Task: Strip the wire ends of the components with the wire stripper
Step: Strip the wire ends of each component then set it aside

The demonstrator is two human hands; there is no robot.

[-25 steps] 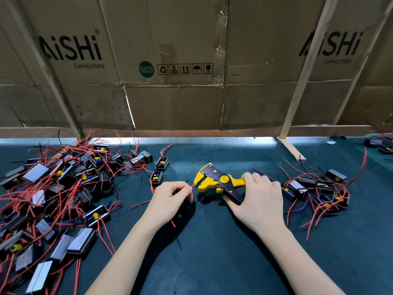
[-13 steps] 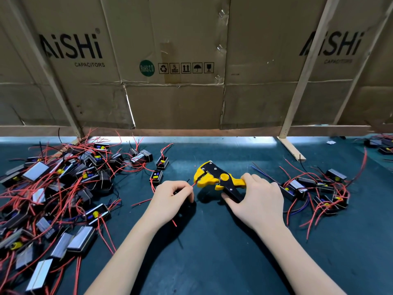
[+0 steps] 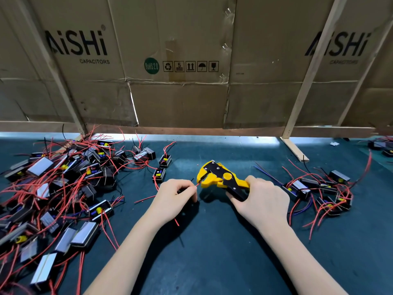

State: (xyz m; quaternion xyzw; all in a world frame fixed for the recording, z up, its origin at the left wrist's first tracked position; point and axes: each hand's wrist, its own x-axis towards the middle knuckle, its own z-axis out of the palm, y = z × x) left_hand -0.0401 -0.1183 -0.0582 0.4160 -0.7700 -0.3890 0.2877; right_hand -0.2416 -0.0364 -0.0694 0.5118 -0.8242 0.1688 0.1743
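Observation:
My right hand point(image 3: 262, 202) grips the handles of a yellow and black wire stripper point(image 3: 219, 176), whose jaws point left. My left hand point(image 3: 173, 198) pinches a thin red wire point(image 3: 197, 185) between thumb and forefinger, and the wire's tip sits just at the jaws. The component that the wire belongs to is mostly hidden under my left hand; another red wire end point(image 3: 176, 222) sticks out below the palm.
A big heap of black components with red wires point(image 3: 63, 188) covers the left of the dark green mat point(image 3: 212, 252). A smaller group of components point(image 3: 319, 192) lies on the right. Cardboard boxes point(image 3: 180, 60) and wooden slats point(image 3: 293, 147) close the back.
The stripper has lifted slightly and tilted, with its jaws now a little wider and level with the wire tip. My left hand has barely moved.

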